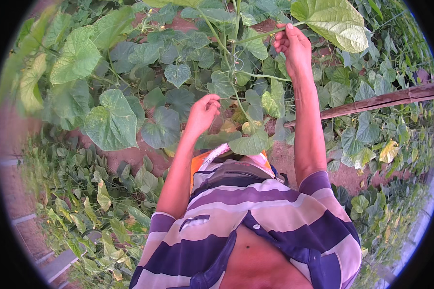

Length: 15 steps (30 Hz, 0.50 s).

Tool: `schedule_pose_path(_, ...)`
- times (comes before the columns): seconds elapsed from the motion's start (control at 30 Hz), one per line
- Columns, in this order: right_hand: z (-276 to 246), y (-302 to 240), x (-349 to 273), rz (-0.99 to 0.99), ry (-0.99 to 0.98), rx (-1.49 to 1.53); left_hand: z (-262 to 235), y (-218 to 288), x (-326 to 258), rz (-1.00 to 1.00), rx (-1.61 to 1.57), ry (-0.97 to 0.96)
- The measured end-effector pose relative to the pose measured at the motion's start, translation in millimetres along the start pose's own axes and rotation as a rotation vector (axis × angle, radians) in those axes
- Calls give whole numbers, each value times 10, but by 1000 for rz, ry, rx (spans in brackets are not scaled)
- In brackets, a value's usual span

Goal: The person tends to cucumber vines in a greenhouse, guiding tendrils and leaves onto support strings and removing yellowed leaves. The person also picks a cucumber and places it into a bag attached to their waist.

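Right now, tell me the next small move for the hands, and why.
Probably raise the left hand to steady the vine stem where the leaf stalk joins it: the right hand pinches that stalk near its large leaf, while neither hand appears to support the stem and the left sits lower.

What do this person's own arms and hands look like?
The left hand and right hand are bare, with no gloves visible. The forearms are uncovered too. The short sleeves are purple near the hem with paler stripes above, matching the broadly striped purple, navy and pale shirt.
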State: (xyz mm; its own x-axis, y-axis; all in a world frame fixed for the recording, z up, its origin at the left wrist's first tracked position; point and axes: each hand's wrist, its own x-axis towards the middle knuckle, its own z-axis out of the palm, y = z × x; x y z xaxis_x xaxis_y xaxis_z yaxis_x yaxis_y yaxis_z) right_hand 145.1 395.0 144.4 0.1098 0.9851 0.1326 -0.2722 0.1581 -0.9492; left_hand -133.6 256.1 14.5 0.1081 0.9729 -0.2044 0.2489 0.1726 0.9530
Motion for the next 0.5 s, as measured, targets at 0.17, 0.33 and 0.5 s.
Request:
schedule_pose_path(0.17,197,96,-477,11,41,42,38,-443,523,236,187,76)
schedule_pose_path(0.33,465,212,-1019,43,99,143,-44,-424,784,274,125,218)
schedule_pose_path(0.5,713,323,-1411,63,12,252,-265,-362,962,7,-525,-8)
